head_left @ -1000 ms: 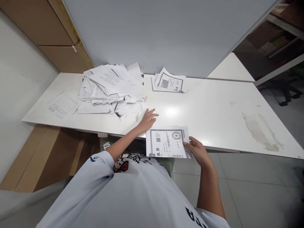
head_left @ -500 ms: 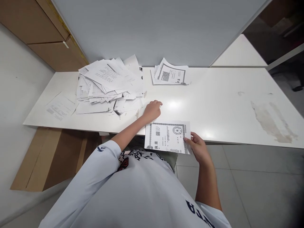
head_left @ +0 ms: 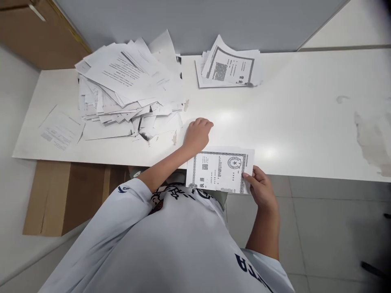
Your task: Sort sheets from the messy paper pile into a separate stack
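Your left hand (head_left: 198, 133) is over the middle of the counter (head_left: 293, 122), fingers curled and palm hidden, so whether it grips anything cannot be told; your right hand (head_left: 262, 188) pinches the right edge of a printed certificate (head_left: 224, 175) between thumb and fingers. From the left, a brown carton (head_left: 45, 199) sits below the counter, and more cardboard (head_left: 45, 40) stands against the wall above. One loose sheet (head_left: 61, 129) lies flat near the counter's left end, its print too small to read. Beside it spreads a tall, untidy heap of papers (head_left: 122, 81), the top page covered in slanting lines of text you can't make out. Your left sleeve (head_left: 130, 193) has a dark logo with tiny letters. The certificate, at the counter's near edge in front of your shirt (head_left: 171, 244), shows the large characters 执照, a square code and a round seal with a star. Behind, by the grey panel (head_left: 195, 20), rests a smaller stack (head_left: 227, 69) topped by a bordered page. Rightward, peeled residue (head_left: 371, 142) marks the white surface, above grey floor tiles (head_left: 320, 228).
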`<state>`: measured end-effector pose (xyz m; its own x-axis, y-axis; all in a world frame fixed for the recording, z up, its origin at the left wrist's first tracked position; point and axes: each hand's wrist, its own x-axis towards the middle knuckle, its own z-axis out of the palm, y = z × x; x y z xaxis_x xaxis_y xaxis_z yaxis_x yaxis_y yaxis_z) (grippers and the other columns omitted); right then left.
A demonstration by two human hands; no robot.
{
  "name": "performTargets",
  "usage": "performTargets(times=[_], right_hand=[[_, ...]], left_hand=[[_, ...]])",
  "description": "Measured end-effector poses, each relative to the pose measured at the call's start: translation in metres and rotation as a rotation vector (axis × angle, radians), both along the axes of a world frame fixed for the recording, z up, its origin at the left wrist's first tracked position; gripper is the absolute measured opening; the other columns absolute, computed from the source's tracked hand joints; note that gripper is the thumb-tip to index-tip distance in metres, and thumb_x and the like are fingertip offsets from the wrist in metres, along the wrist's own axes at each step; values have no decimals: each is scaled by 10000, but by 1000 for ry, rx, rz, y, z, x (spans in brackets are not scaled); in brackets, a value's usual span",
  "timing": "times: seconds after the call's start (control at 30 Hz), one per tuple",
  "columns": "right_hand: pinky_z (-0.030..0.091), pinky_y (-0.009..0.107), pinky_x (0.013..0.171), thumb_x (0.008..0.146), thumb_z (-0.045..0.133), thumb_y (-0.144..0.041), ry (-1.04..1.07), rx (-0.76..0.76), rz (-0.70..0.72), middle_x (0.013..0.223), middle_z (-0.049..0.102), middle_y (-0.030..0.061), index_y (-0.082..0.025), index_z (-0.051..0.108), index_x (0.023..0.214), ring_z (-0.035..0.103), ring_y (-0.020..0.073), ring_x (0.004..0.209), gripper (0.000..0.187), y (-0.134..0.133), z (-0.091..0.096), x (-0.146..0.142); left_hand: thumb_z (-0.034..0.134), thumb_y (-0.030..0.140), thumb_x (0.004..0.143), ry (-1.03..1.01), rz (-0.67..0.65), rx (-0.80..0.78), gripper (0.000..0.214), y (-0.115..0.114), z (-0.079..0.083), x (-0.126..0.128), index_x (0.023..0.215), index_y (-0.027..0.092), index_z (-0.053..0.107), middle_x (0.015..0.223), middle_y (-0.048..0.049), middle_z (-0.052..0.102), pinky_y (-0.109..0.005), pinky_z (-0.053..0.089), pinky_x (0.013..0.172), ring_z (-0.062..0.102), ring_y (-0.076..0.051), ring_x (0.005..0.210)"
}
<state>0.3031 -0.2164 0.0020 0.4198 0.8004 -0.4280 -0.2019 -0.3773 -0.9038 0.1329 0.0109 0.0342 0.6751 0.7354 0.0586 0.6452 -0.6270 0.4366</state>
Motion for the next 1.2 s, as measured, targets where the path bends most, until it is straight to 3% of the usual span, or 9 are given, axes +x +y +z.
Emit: performTargets(times=[0.27, 0.43, 0.6, 0.67, 0.77, 0.87, 0.97, 1.07, 1.2], right_hand=[[500, 300, 629, 706, 743, -487, -80, -48, 120, 755, 675, 7, -231, 665, 936, 617, 194, 677, 353, 11, 1, 3], [429, 255, 551, 764, 665, -484, -327, -50, 156, 687, 613, -17, -213, 662, 902, 540, 163, 635, 305, 8, 20, 10], [410, 246, 549, 725, 683, -434, -514, 103, -153, 705, 625, -13, -206, 656, 828, 529, 157, 652, 251, 21, 47, 61], [415, 247, 548, 680, 699, -393, -517, 219, -335, 715, 629, -12, -206, 649, 812, 533, 156, 656, 234, 56, 52, 81], [431, 256, 532, 634, 673, -357, -504, 287, -438, 681, 601, -23, -205, 621, 803, 529, 152, 619, 233, 144, 58, 93], [458, 282, 527, 710, 529, -370, -625, 157, -351, 635, 534, -29, -192, 580, 825, 519, 157, 588, 218, 245, 62, 89], [509, 333, 648, 741, 482, -307, -740, 113, -311, 765, 613, 38, -157, 612, 935, 582, 198, 729, 278, 325, 63, 90], [486, 461, 858, 745, 500, -254, -841, 87, -291, 1013, 644, 169, -111, 613, 1103, 591, 302, 988, 402, 370, 62, 92], [299, 580, 1064, 802, 461, -201, -1151, 163, -137, 1391, 449, 269, -80, 485, 1341, 371, 383, 1341, 553, 402, 50, 66]], left_hand=[[417, 61, 879, 47, 9, -63, 355, 6, 6, -6, 1145, 166, 628, 1142, -85, 658, -346, 462, 903, 540, -239, 1089], [399, 86, 897, -6, -16, -179, 374, 9, 15, -9, 1197, 157, 611, 1188, -108, 649, -360, 489, 921, 540, -260, 1148], [363, 209, 971, -479, 261, -294, 325, 11, 11, -49, 1192, 230, 601, 1255, -44, 646, -330, 463, 1020, 580, -192, 1185], [366, 194, 964, -566, 389, -250, 292, 9, 4, -72, 1080, 220, 633, 1150, -40, 681, -335, 482, 985, 615, -185, 1115], [381, 168, 949, -569, 451, -214, 263, 2, -7, -96, 997, 204, 637, 1025, -32, 697, -332, 508, 925, 645, -174, 1008], [405, 152, 936, -480, 379, -140, 247, -1, -12, -99, 1001, 205, 637, 981, -35, 696, -346, 508, 912, 637, -184, 990], [415, 129, 924, -396, 242, -53, 248, 2, -13, -93, 979, 197, 646, 945, -43, 700, -361, 500, 901, 631, -197, 962], [421, 114, 914, -370, 217, -41, 247, 5, -12, -89, 947, 201, 650, 917, -35, 704, -351, 493, 888, 633, -192, 929], [440, 120, 903, -303, 213, -34, 239, 2, -12, -88, 932, 202, 663, 899, -35, 706, -355, 481, 876, 625, -202, 925]])
